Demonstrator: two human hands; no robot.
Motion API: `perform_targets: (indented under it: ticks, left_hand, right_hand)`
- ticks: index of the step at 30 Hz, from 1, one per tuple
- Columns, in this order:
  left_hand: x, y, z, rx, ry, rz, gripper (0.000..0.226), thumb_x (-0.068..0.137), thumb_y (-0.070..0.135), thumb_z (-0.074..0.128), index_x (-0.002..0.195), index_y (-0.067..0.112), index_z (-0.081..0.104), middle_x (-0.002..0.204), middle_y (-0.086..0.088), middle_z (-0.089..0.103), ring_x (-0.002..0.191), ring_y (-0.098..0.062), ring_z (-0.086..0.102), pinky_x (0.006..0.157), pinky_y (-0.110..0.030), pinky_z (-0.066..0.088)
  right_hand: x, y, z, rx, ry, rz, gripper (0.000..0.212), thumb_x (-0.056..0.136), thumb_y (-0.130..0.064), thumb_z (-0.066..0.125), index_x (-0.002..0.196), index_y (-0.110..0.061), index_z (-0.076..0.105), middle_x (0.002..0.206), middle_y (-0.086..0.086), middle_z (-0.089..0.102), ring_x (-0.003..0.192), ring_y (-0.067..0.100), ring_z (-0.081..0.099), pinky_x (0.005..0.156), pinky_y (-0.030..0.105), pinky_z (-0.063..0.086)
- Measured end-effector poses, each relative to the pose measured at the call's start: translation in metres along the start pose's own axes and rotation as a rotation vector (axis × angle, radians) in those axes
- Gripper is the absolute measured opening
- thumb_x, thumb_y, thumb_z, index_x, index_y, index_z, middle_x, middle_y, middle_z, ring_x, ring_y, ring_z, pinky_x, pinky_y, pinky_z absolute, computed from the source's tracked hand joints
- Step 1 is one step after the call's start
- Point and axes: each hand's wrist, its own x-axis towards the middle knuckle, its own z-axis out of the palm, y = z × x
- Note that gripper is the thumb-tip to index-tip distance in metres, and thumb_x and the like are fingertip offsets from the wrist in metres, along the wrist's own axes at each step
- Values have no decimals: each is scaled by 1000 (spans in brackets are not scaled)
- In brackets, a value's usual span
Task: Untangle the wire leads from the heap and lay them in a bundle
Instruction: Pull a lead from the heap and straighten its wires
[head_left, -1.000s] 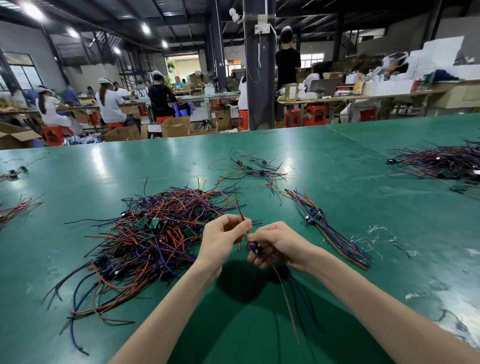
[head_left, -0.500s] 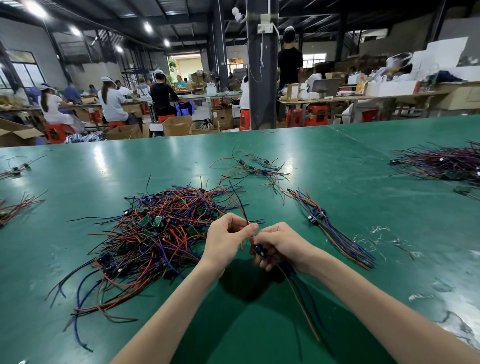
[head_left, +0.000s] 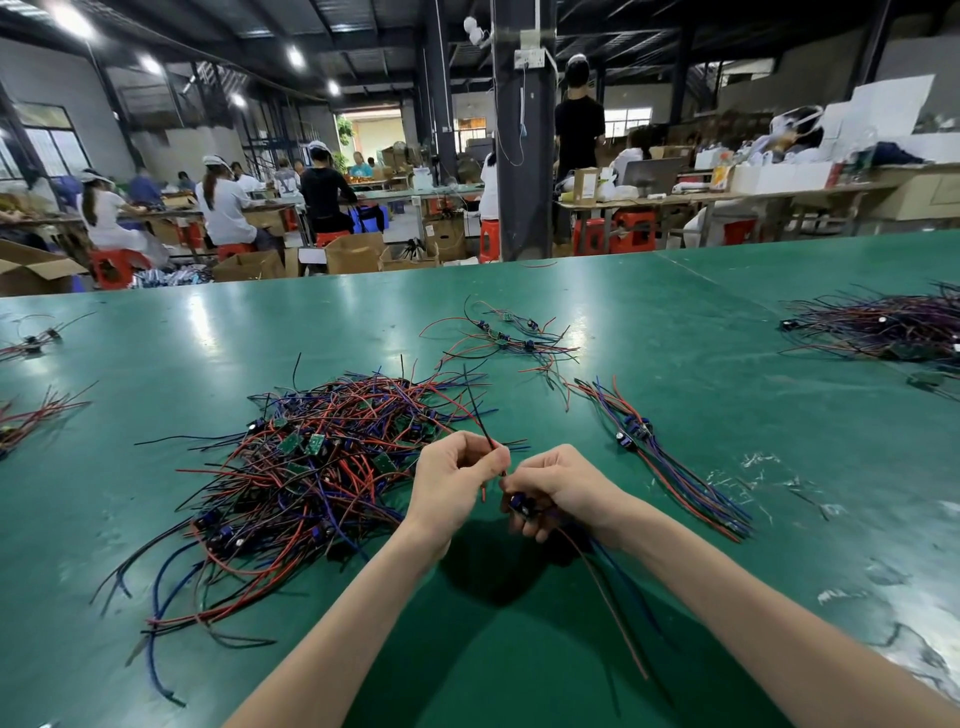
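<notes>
Barely anything moved: left hand pinches the black lead, right hand grips its blue component, so untangling continues.

Green table, tangled wire heap, laid bundle, smaller wire clusters

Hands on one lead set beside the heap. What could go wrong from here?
1. The left hand pinches a black lead whose far end reaches over the heap; pulling may snag other strands.
2. The right hand grips the small module; tugging could strain its wire joints.
3. The trailing leads below it might tangle.
</notes>
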Motion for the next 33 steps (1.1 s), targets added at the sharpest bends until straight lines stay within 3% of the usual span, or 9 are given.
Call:
perform_targets:
  ticks: [14,17,24,33]
  left_hand:
    - [3,2,-4,-98,49,-24,3,80,5,72,79,7,69,69,2,66,59,1,55,59,-11,44]
    - [4,0,-5,-76,47,-28,8,78,6,74,75,11,68,61,10,64,55,3,54,56,-10,43]
    - [7,-3,-10,97,36,40,15,73,12,81,69,16,67,62,6,67,59,-3,58,60,-14,47]
    - [10,4,-13,-52,92,29,9,79,7,74,73,12,72,59,11,65,54,4,53,57,-9,43]
  right_hand:
    - [-1,-3,-3,2,-43,-5,25,90,-8,54,67,-3,62,53,12,63,37,15,51,40,17,42]
    - [0,-2,-3,-3,-44,0,25,90,-8,54,67,-3,62,53,12,63,37,15,51,39,17,42]
    - [1,1,-2,-33,-40,13,25,89,-6,54,65,-4,59,52,12,63,35,14,51,38,17,42]
    - [0,-3,-4,-36,-60,-39,26,90,-9,54,66,-4,62,53,10,63,37,13,51,39,17,42]
